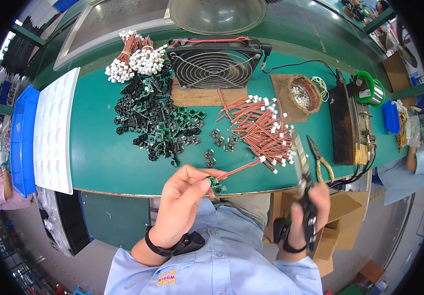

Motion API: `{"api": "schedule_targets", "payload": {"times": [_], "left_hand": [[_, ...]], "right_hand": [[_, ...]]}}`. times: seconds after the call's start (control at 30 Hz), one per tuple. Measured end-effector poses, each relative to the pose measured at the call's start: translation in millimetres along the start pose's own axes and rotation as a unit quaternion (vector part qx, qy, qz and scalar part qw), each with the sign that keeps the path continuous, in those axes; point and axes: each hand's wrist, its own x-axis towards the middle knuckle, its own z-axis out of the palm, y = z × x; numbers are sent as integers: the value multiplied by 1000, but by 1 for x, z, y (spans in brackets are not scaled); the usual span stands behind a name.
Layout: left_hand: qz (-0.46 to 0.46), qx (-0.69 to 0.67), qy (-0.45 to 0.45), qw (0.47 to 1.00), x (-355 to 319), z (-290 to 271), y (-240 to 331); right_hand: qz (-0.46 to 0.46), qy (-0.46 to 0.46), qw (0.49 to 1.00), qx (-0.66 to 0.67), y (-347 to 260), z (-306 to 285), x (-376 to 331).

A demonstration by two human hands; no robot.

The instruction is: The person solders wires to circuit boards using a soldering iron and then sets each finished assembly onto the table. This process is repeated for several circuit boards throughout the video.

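Two hands work just off the near edge of the green bench point(103, 162). The left hand point(185, 196) has its fingertips pinched shut on a small green circuit board point(216, 185), from which a red wire point(239, 168) with a white plug runs toward two o'clock. The right hand point(310, 209) is wrapped tight around the dark handle of a tool point(301, 164), its shiny blurred tip pointing to twelve. At twelve o'clock from the board lies a heap of red wires point(258, 125); at ten o'clock, a pile of black and green parts point(158, 120). Yellow-handled pliers point(321, 160) lie just right of the tool.
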Motion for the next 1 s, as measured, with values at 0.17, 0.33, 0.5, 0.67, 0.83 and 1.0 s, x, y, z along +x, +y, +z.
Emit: {"api": "schedule_targets", "payload": {"times": [0.17, 0.33, 0.5, 0.67, 0.83, 1.0], "left_hand": [[-31, -53, -14, 998, -2, 5, 8], [-22, -30, -2, 999, -4, 2, 10], [6, 22, 42, 999, -4, -7, 7], [4, 70, 21, 997, -6, -15, 1], [15, 107, 31, 994, -10, -15, -2], [26, 129, 49, 990, -12, -12, -3]], "right_hand": [[-9, 83, 991, -103, 42, 15, 45], [87, 69, 981, -158, 46, 22, 58], [139, 25, 983, 118, 24, 31, 25], [-68, -80, 980, -171, 21, 45, 38], [-172, -91, 949, -248, 20, 54, 42], [-204, -91, 934, -280, 26, 62, 47]]}}
